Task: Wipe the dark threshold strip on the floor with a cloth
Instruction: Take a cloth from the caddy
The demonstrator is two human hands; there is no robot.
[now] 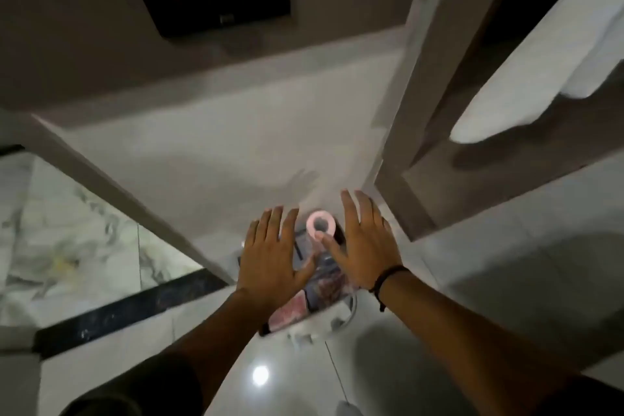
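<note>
Both hands, the left hand and right hand, hover open and empty above a cluttered basket, apparently seeking a cloth; the dark threshold strip lies unwiped nearby.

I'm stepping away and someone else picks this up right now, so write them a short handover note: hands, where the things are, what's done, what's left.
Left hand: open, fingers spread, holding nothing.
Right hand: open, fingers spread, holding nothing; dark band on the wrist.
Both hover over a container of mixed items on the floor, with a pink ring-shaped object on top. Its contents are too blurred to name; a cloth may be among them, but I cannot tell.
Dark threshold strip: on the floor to the left, between the marble tiles and the white floor, untouched by either hand.
Done: no wiping visible.
Left: get a cloth, wipe the strip along its length.
</note>
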